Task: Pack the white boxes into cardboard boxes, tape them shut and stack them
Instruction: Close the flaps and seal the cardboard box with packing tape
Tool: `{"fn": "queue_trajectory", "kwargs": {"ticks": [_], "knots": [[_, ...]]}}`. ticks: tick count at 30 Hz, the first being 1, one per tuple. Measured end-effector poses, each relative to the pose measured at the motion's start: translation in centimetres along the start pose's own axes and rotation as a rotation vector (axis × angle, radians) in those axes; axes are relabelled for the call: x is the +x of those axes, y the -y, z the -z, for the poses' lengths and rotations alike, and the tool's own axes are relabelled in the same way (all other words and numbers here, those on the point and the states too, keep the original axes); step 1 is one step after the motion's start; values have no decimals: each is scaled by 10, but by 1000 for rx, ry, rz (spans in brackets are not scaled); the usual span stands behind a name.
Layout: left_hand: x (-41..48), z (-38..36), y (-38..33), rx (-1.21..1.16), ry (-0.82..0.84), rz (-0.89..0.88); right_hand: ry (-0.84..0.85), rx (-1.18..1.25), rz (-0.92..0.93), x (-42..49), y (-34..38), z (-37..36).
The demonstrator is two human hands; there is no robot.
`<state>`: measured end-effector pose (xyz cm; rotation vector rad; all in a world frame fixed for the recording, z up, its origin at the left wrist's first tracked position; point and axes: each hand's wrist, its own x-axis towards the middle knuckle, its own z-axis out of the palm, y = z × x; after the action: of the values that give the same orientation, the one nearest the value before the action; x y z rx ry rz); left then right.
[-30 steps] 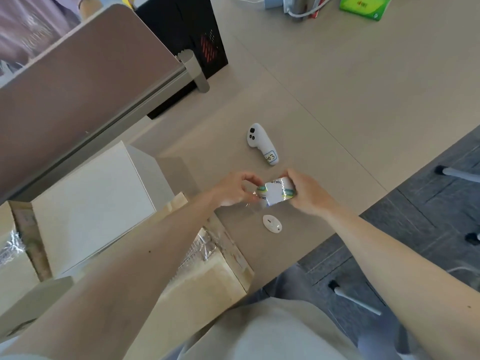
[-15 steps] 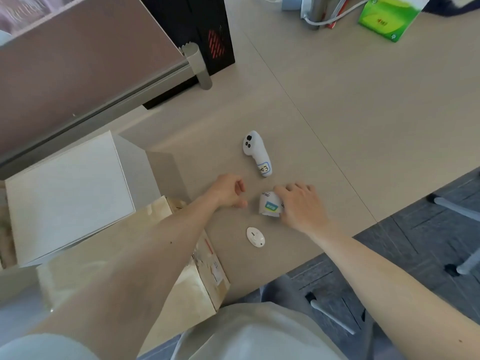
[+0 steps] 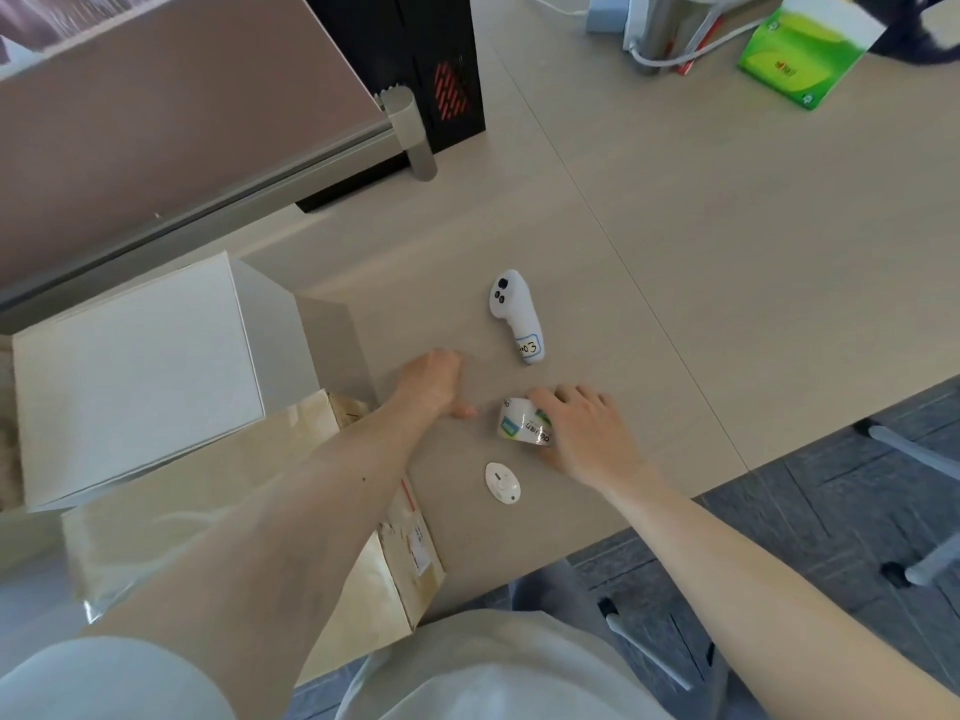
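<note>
A roll of clear tape (image 3: 519, 422) with a green-and-blue printed core lies on the table, and my right hand (image 3: 587, 433) rests over it with fingers curled on its top. My left hand (image 3: 434, 379) sits just left of the roll, fingers folded, holding nothing I can see. A white box (image 3: 140, 371) stands at the left. In front of it lies a cardboard box (image 3: 218, 491) with taped flaps and a shipping label, partly hidden under my left forearm.
A white handheld controller (image 3: 517, 317) labelled 403 lies beyond the hands. A small white oval device (image 3: 502, 482) sits near the table's (image 3: 727, 241) front edge. A grey partition (image 3: 182, 122), black computer case (image 3: 415, 54) and green tissue pack (image 3: 802, 49) stand farther back.
Both hands held the tape roll lifted a second ago. The roll now lies on the table under my right hand, and my left hand has let go and moved left.
</note>
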<state>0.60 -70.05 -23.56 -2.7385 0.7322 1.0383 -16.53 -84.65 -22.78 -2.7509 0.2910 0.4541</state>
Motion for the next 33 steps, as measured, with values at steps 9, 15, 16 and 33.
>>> {"fn": "queue_trajectory", "kwargs": {"ticks": [9,15,16,33], "knots": [[-27,34,11,-349,-220,-102,153,238,-63,-2,6,41],[-94,50,75,-480,-693,-215,-138,440,-16,9,85,62],[-107,44,94,-483,-766,-223,-184,441,34,9,110,60],[-278,-119,271,-678,-637,255,-78,-67,354,-44,320,-38]]}}
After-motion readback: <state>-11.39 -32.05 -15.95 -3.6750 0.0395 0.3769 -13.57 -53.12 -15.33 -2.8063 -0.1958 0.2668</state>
